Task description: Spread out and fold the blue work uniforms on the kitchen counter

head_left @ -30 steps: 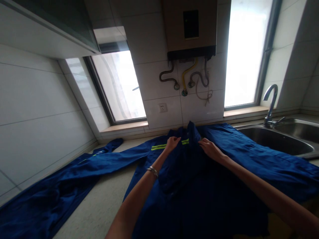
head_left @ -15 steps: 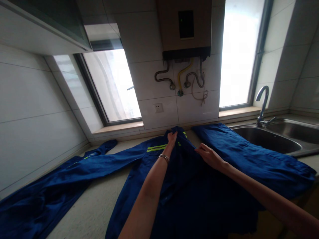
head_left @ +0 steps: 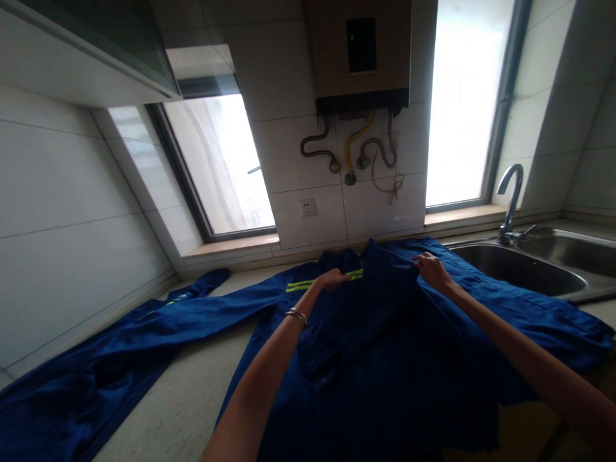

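Blue cloth work jacket (head_left: 370, 340), creased, on speckled countertop (head_left: 192, 378). Yellow-green stripes (head_left: 299, 285) cross chest. Right hand (head_left: 432, 271): pinching raised jacket edge. Left hand (head_left: 333, 280): on stripes, curled; whether gripping cloth, cannot tell. Pale mark (head_left: 181, 297) on blue fabric (head_left: 91, 385) at left: too small to read. Double-bowl steel sink (head_left: 599, 287), chrome gooseneck faucet (head_left: 506, 232) at right.

Between the dim jacket (head_left: 375, 327) and wall pipes (head_left: 349, 149) there's apparently room; rightward, the faucet (head_left: 513, 205) obstructs.
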A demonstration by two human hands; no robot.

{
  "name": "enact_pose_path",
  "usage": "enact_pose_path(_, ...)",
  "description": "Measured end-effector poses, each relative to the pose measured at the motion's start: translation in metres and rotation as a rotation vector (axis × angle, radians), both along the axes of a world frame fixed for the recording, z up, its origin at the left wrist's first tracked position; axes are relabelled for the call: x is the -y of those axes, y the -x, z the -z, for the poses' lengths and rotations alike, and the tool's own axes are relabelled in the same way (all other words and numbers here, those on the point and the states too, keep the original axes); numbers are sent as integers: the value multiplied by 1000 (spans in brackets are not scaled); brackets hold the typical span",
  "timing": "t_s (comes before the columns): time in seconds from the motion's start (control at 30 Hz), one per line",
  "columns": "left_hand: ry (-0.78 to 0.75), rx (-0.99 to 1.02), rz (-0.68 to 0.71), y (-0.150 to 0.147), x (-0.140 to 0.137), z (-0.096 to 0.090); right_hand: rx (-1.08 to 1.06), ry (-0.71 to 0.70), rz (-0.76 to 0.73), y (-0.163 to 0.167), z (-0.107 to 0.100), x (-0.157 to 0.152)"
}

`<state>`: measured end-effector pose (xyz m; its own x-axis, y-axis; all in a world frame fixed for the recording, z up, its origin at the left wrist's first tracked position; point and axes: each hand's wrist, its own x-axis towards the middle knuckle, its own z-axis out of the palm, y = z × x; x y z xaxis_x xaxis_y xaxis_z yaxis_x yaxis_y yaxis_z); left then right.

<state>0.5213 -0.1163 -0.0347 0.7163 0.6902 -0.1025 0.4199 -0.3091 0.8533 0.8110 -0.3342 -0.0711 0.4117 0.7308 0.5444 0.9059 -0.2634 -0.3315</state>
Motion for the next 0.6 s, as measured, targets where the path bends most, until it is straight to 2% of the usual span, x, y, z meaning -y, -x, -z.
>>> enact_pose_path(0.07, 40, -284, 102, 28, 9, 6, -27, 104, 60, -23, 12, 0)
enact_pose_path(0.13, 66, -528, 228, 56, 18, 11, -54, 150, 72, -35, 23, 2)
enact_pose_path(0.2, 85, -627, 321, 80, 25, 15, -82, 187, 82, -40, 32, 3)
enact_pose_path(0.3, 93, -533, 360, 111, 31, 17, -109, 218, 102, -39, 37, 0)
enact_pose_path(0.4, 107, -331, 352, 136, 31, 19, -114, 230, 120, -37, 34, -3)
enact_pose_path(0.5, 189, -103, 271, 155, 28, 26, -103, 242, 137, -33, 29, -2)
enact_pose_path(0.6, 247, 0, 164, 165, 26, 35, -82, 253, 152, -25, 24, 1)
